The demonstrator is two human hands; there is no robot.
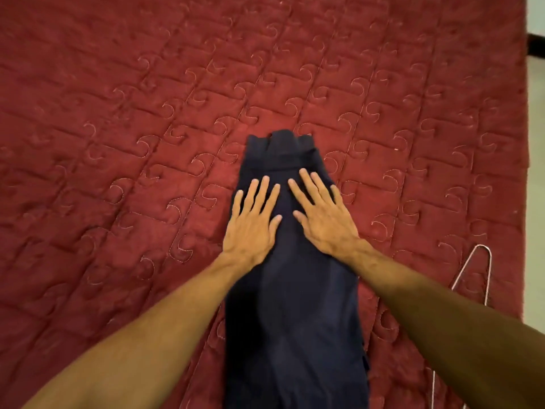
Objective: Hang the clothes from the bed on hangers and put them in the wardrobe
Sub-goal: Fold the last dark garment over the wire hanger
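Note:
A dark navy garment (295, 320), folded lengthwise into a long strip, lies on the red quilted bed (147, 113) and runs from the middle of the view down to the bottom edge. My left hand (253, 222) rests flat on its left side, fingers spread. My right hand (321, 216) lies flat on its right side, fingers also spread. Neither hand grips the cloth. A thin metal wire hanger (472, 276) lies on the bed to the right of my right forearm, partly cut off by the arm and the frame's bottom edge.
The red quilt covers nearly the whole view. Its right edge runs down the far right, with pale floor (535, 202) beyond it. No wardrobe is in view.

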